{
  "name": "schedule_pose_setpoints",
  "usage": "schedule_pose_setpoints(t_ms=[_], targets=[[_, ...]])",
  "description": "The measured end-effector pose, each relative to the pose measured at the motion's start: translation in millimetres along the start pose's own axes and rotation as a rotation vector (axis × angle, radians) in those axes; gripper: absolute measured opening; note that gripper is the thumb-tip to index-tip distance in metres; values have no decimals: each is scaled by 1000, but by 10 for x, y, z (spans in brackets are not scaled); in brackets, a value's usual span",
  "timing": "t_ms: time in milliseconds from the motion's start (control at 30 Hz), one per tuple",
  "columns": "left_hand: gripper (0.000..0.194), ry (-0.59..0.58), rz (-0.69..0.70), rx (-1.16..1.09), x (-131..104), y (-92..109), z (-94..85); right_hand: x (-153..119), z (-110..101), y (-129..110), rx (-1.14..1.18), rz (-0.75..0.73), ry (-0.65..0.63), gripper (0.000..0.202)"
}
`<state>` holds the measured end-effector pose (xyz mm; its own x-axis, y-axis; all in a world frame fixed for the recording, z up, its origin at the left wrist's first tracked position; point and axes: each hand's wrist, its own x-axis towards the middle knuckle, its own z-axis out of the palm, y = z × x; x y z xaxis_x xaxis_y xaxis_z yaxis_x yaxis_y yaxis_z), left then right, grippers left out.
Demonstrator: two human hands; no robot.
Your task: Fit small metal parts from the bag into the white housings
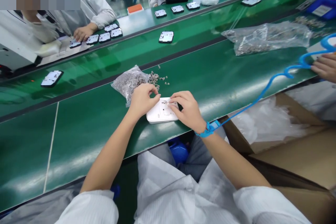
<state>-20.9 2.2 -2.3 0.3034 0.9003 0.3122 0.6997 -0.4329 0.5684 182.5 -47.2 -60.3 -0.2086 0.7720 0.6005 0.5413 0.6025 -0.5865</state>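
Listing what lies at our fingers: one white casing (154, 115), flat on the green worktop (89, 126), beneath and between the fingertips of both hands. Left hand (144, 100): thumb and forefinger curled nearly together by the casing's far left corner; whether they grip anything, we cannot tell. Right hand (187, 110): thumb and forefinger slightly parted over the casing's face; any part between them is too small for us to make out.

Risks, as we judge them: tiny metal parts (154, 78), loose just beyond the left fingertips, could scatter if a knuckle brushes them; the clear bag (126, 83), just beside the left knuckles, could spill if nudged; the casing could slide if the fingers press unevenly.

Surroundings: blue wrist strap (205, 132), behind the right fingers, its blue cord (258, 97) running off rightward and liable to snag; cardboard box (296, 154), lower right of the fingers; dark-edged unit (166, 37), well beyond both hands; a co-worker's hand (325, 67), far to the right of our fingers
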Motion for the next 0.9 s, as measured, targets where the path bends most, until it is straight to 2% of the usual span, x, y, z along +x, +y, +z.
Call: schedule_pose_setpoints(t_ms=[200,467,700,900], targets=[[1,-171,-67,-30,17,59,89,-93,43,-35,-49,-36,-43,19],[8,-261,-206,-54,12,107,-6,-112,25,-25,-132,-77,-77,23],[11,-253,-391,-210,-8,82,79,-124,31,-30,-191,-90,-97,24],[18,-286,-448,-255,16,49,117,-126,39,-19,-180,-70,-109,25]])
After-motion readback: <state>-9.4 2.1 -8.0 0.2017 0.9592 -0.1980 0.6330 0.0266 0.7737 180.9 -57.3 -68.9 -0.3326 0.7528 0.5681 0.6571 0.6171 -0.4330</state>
